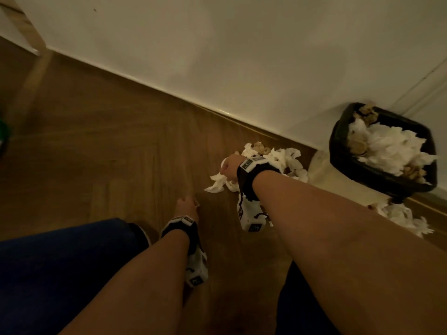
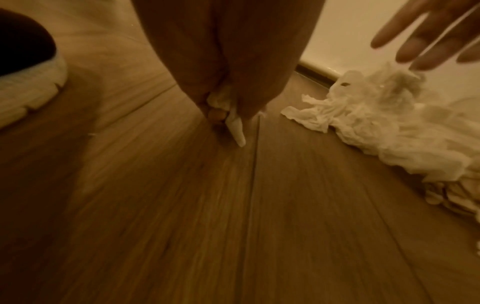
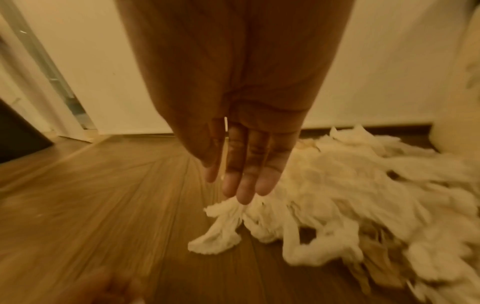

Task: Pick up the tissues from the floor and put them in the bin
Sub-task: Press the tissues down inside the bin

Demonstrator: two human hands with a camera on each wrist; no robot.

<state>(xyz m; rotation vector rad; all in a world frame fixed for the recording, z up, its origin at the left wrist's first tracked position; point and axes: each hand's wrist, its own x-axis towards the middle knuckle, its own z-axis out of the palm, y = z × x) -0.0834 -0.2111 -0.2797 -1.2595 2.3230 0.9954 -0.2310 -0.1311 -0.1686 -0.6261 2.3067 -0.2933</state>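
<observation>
Right hand (image 3: 241, 115) with straight fingers reaches the tissue pile's (image 3: 350, 195) edge; left hand (image 2: 221, 82) pinches a scrap (image 2: 235, 125).

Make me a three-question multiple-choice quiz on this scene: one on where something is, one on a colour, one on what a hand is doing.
1. Where is the bin?
A. By the wall
B. Mid-floor
C. On a table

2. What colour is the bin?
A. Green
B. Black
C. Red

3. What is the left hand doing?
A. Lying flat on the floor
B. Pinching a tissue scrap
C. Gripping the bin

Answers:
1 A, the head view shows it at the wall's foot.
2 B, its rim and sides are black.
3 B, the left wrist view shows white tissue between its fingers, while the right hand reaches, fingers straight, toward the tissue pile.
</observation>
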